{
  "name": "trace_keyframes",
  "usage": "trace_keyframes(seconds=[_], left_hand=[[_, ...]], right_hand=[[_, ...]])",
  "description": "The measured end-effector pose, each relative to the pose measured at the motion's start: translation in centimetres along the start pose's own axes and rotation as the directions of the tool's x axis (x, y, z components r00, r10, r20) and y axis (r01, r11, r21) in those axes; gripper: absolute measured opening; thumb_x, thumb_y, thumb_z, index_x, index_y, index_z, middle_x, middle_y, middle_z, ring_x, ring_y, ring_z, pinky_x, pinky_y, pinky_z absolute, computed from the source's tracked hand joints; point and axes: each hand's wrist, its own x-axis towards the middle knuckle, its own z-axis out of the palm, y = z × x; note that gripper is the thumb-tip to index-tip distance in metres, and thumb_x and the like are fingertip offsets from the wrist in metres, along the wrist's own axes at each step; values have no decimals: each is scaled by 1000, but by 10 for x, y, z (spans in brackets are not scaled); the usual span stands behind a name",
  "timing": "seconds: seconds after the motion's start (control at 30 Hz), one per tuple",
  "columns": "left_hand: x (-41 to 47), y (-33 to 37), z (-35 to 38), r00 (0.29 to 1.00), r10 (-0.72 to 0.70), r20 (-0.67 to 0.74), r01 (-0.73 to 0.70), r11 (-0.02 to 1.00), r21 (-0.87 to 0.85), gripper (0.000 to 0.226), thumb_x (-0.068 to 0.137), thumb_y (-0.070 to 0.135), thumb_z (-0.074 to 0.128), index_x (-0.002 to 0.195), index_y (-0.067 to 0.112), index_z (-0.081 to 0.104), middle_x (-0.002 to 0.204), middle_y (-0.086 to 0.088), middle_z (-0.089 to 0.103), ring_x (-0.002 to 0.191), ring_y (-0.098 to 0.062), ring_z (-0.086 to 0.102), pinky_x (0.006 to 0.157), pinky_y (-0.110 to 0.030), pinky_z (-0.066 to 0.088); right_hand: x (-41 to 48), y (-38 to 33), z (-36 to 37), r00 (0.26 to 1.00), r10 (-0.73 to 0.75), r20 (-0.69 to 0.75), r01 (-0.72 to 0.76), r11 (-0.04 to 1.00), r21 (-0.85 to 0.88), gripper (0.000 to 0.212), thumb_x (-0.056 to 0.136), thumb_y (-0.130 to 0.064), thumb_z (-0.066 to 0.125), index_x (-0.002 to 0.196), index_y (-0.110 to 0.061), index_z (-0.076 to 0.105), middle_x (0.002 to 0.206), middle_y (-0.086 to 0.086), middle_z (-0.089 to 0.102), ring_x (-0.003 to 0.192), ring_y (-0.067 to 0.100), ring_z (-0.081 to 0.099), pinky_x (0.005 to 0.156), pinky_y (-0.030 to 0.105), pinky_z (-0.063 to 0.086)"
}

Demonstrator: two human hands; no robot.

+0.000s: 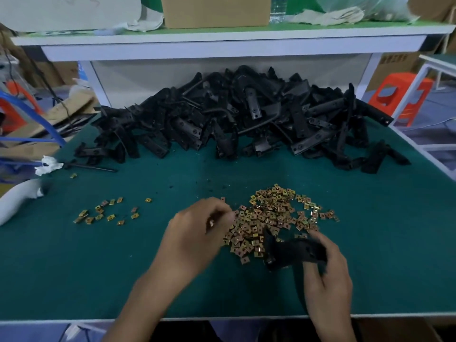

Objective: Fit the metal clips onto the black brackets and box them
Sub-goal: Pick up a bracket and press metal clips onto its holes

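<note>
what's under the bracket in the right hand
The bracket, held by the right hand, is over the near edge of the clip pile. Any clips directly beneath it are covered.

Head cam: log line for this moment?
left hand: at clip pile, grip unclear | right hand: holds bracket | bracket heap: back of table
</note>
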Motion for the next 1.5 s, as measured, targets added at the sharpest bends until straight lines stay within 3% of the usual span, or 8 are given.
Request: trace_keyframes(seconds=[0.07, 0.17, 0.47, 0.67, 0.83, 0.97, 1.07, 1.5], left_hand=[[19, -28, 13, 987, -162, 25, 158, 981, 108, 14, 101, 37, 52, 98, 40, 65, 96, 22, 66, 93, 2, 60, 77, -20, 48], [31, -49, 43, 981, -147, 129, 122, 975, 187, 26, 106, 30, 47, 118, 23, 69, 114, 4, 66, 110, -17, 58, 94, -37, 48], [71, -53, 79, 976, -15, 219, -72, 920, 384, 29, 106, 26, 44, 120, 22, 70, 113, -4, 62, 112, -25, 52, 92, -36, 42], [75, -54, 74, 978, -42, 204, 3, 982, 188, 8, 101, 19, 54, 95, 16, 58, 92, 1, 64, 90, -19, 56, 82, -35, 44], [62, -45, 61, 986, -102, 128, 114, 989, -95, 19, 105, 23, 51, 122, 19, 58, 94, 0, 69, 78, -10, 61, 69, -20, 45], [49, -30, 44, 961, -239, 137, 275, 858, -435, 16, 100, 17, 61, 107, 28, 69, 94, 5, 76, 89, -5, 69, 77, -20, 54], [38, -19, 36, 938, -292, 188, 343, 688, -640, 16, 98, 11, 64, 109, 22, 69, 94, 0, 78, 80, -5, 68, 68, -18, 52], [18, -6, 26, 926, -304, 224, 366, 577, -730, 14, 94, 14, 69, 105, 20, 74, 95, -8, 78, 87, -15, 73, 72, -20, 55]], right_hand=[[0, -1, 1, 1000, 27, 2, -27, 1000, 10, 48, 94, -14, 65, 113, -57, 51, 124, -31, 59, 118, 9, 55, 94, 31, 40], [0, -3, 2, 997, 78, -3, -77, 996, 54, 34, 94, -26, 63, 109, -54, 50, 125, -26, 62, 115, 8, 58, 89, 33, 40], [0, -6, 1, 995, 96, 3, -96, 995, 41, 30, 79, -58, 52, 108, -53, 52, 115, -33, 63, 103, -11, 57, 82, 19, 41], [1, -3, 1, 992, 124, 38, -124, 992, -4, 24, 94, -38, 64, 104, -55, 50, 112, -14, 68, 93, -6, 59, 78, 17, 42], [0, -2, 1, 994, 104, 44, -102, 994, -47, 22, 94, -40, 64, 104, -55, 51, 97, -4, 66, 84, 8, 60, 71, 27, 44], [0, -4, 1, 996, 81, 26, -80, 996, -50, 28, 86, -73, 50, 102, -51, 51, 88, -8, 64, 84, 9, 61, 68, 31, 43], [1, -8, 1, 996, 81, 27, -79, 996, -50, 18, 90, -66, 58, 99, -51, 51, 76, -9, 62, 70, 6, 59, 59, 23, 42], [0, -18, 4, 969, 180, 166, -213, 955, 207, 36, 82, -33, 81, 102, -56, 61, 70, 12, 62, 46, 16, 52, 41, 26, 45]])
